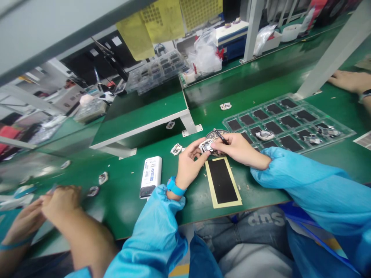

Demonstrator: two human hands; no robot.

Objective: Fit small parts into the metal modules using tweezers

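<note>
My left hand [189, 164], with a blue band at the wrist, pinches a small white-and-metal electronic module [206, 146]. My right hand [236, 148] holds a slim black tool [222, 136] whose tip is at that module. Just beneath both hands lies a round dark patterned disc [216, 141], partly hidden by my fingers. Nearer me on the green bench [124, 204] is a black rectangular pad with a yellow border [222, 181]. A white power-bank-like block [150, 177] stands to the left of my left hand.
A clear tray of black pads [286, 123] with several small parts lies to the right. Several loose parts dot the bench. A co-worker's hands [60, 200] work at the lower left, and another person's hand [350, 82] rests at the right. White metal bench supports [188, 123] rise behind.
</note>
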